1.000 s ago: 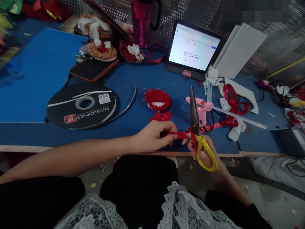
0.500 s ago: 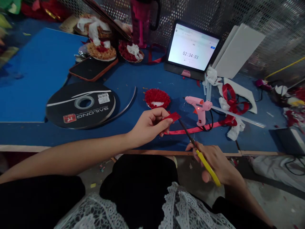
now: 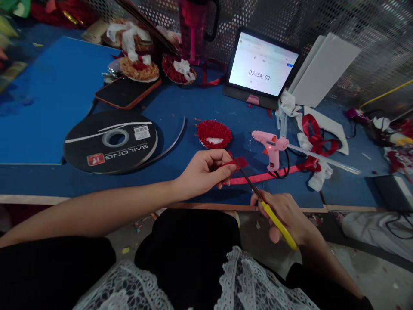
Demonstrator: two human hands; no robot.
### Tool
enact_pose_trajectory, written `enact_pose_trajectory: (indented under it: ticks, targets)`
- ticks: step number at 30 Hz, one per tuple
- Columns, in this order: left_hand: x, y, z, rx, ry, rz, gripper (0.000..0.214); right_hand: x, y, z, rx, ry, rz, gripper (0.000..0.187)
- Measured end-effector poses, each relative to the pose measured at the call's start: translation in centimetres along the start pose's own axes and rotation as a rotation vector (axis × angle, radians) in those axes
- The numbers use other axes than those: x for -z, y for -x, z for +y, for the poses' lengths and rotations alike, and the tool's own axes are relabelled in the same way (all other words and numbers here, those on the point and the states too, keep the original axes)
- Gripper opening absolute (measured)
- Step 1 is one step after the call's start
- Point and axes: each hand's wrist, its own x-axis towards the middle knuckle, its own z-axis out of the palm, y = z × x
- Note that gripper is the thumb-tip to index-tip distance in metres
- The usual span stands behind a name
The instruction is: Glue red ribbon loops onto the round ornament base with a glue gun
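Between the thumb and fingers of my left hand (image 3: pixel 211 171) is the end of a red ribbon (image 3: pixel 241 162), its tip sticking out to the right. My right hand (image 3: pixel 284 215) grips yellow-handled scissors (image 3: pixel 276 224), and their blades lie across the ribbon's tip. A length of the ribbon runs right along the table toward a red tangle. Just behind my left hand rests a round red fuzzy piece (image 3: pixel 214 134) with a white patch. A pink glue gun (image 3: pixel 269 144) with a clear glue stick in it stands to the right, its small light lit.
A black ribbon spool (image 3: pixel 111 142) lies on the left by a phone (image 3: pixel 128 92) and a blue board (image 3: pixel 54 99). At the back are a tablet (image 3: pixel 263 62) showing a timer, a pink tumbler (image 3: pixel 192 32) and white panels (image 3: pixel 325 69). White crumpled scraps surround the red tangle.
The scissors have moved up and left, so their blades now cross the ribbon's tip rather than touching its edge. My left hand has shifted slightly down.
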Motion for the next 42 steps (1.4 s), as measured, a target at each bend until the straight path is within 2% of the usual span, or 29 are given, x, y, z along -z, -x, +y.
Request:
enact_pose_trajectory:
  ticks: [6, 10, 15, 17, 21, 25, 28, 31, 36, 42]
  targets:
    - [0.0, 0.1, 0.0, 0.018, -0.007, -0.018, 0.021, 0.2, -0.1, -0.3, 0.049, 0.002, 0.014, 0.074]
    - [0.1, 0.0, 0.1, 0.01, -0.004, -0.022, 0.022, 0.1, -0.1, -0.2, 0.072, -0.037, 0.023, 0.063]
    - [0.1, 0.1, 0.1, 0.022, -0.008, -0.027, 0.022, -0.3, 0.1, 0.6, -0.018, -0.126, -0.013, 0.025]
    - [0.1, 0.2, 0.0, 0.025, -0.01, -0.031, 0.021, -0.5, 0.2, 0.8, -0.064, -0.141, -0.029, 0.017]
    - [0.2, 0.1, 0.0, 0.021, -0.007, -0.039, 0.021, -0.9, 0.2, 1.3, -0.081, -0.159, 0.006, 0.018]
    - [0.0, 0.0, 0.0, 0.052, -0.022, -0.078, 0.018, -1.2, 0.1, 1.4, -0.001, -0.275, 0.086, 0.023]
    - [-0.3, 0.1, -0.4, 0.121, -0.071, -0.194, 0.015, -1.4, -0.4, 1.0, 0.046, -0.391, 0.175, 0.03]
    - [-0.4, 0.4, -0.8, 0.155, -0.196, -0.322, 0.013, -1.8, -1.4, 0.1, 0.026, -0.423, 0.237, 0.025]
    - [-0.2, 0.6, -1.1, 0.016, -0.438, -0.376, 0.014, -2.5, -3.1, -1.0, -0.021, -0.364, 0.305, 0.018]
    - [0.1, 0.5, -1.2, -0.055, -0.526, -0.37, 0.018, -2.0, -3.5, -1.5, -0.036, -0.266, 0.361, 0.017]
